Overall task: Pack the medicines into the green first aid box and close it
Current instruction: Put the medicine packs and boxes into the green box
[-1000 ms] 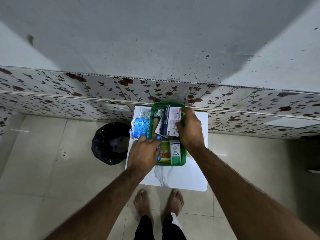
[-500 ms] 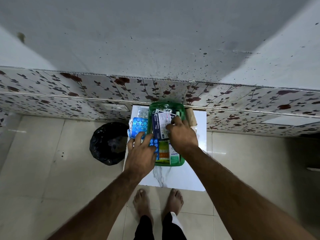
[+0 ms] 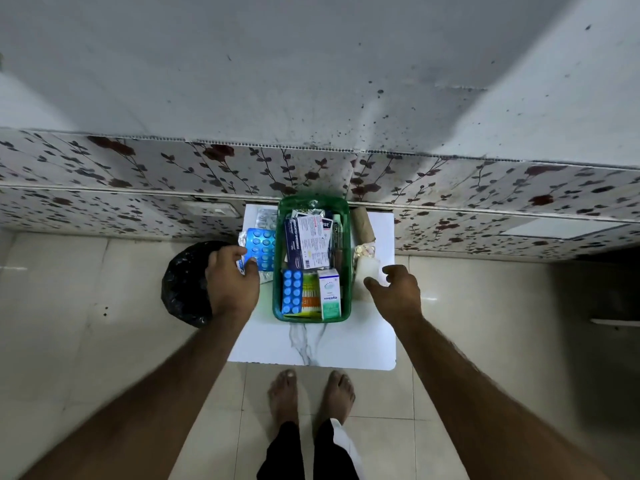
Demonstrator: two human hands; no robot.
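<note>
The green first aid box (image 3: 278,306) stands open on a small white marble-look table (image 3: 311,348), filled with medicine cartons, a blue blister strip (image 3: 291,292) and a white-green carton (image 3: 329,294). My left hand (image 3: 232,284) is left of the box, fingers pinching a large blue blister pack (image 3: 262,249) lying on the table. My right hand (image 3: 394,289) hovers right of the box with fingers spread, just beside a small white bottle (image 3: 367,268). A brown bandage roll (image 3: 363,225) lies behind the bottle. A silver blister strip (image 3: 266,218) lies at the table's far left.
A black bin bag (image 3: 185,285) sits on the tiled floor left of the table. A floral-patterned wall panel (image 3: 138,174) runs right behind the table. My bare feet (image 3: 311,396) stand at the table's near edge.
My right hand left the cartons inside the box and moved out to its right side, opening. My left hand shifted left from the box's edge onto the large blue blister pack.
</note>
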